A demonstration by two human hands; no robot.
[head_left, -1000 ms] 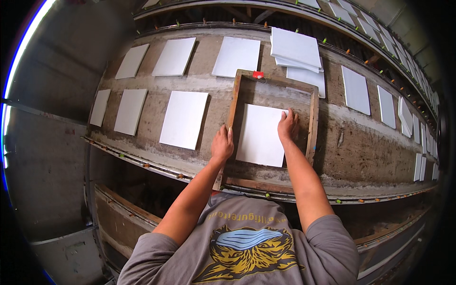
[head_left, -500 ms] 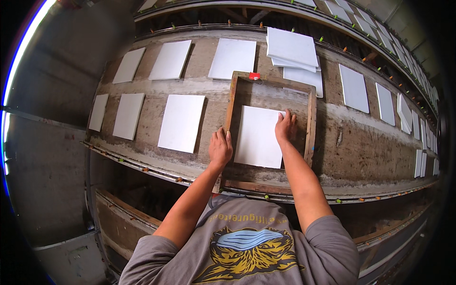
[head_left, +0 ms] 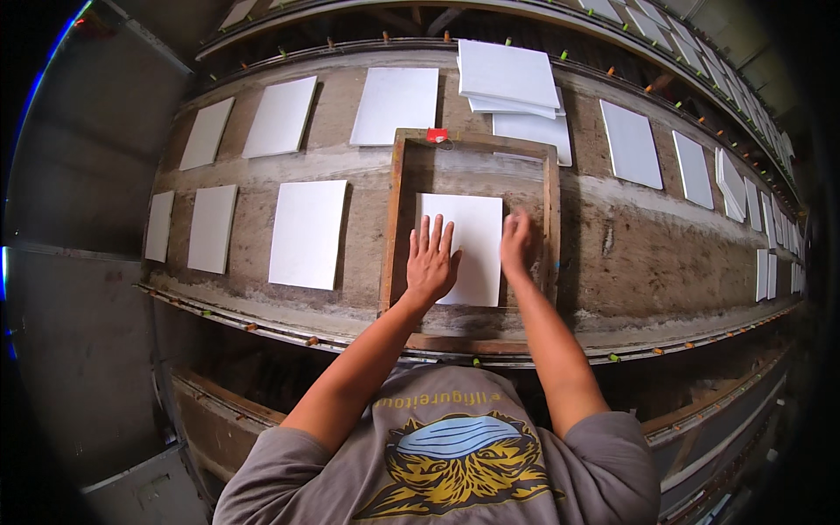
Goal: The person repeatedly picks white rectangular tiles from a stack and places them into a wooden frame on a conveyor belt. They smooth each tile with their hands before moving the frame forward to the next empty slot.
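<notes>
A rectangular wooden frame (head_left: pixel 550 223) lies on the long worktop around a white panel (head_left: pixel 477 229). My left hand (head_left: pixel 431 267) rests on the panel's left part, palm down with fingers stretched and apart. Beside the panel's right edge, inside the frame, is my right hand (head_left: pixel 517 245). Its fingers are smeared by motion, so whether they touch or grip the panel cannot be made out. A small red tag (head_left: pixel 437 135) sits on the frame's far rail.
More white panels (head_left: pixel 307 234) lie spaced in two rows along the stained worktop (head_left: pixel 647 262). Past the frame's far rail is a small stack of panels (head_left: pixel 505 74). Orange and green pegs line both worktop edges. A parallel bench (head_left: pixel 385 7) with panels runs behind.
My left hand has gone from the frame's left rail onto the panel. My right hand has come from the panel's far right corner to beside its right edge. The view has shifted slightly.
</notes>
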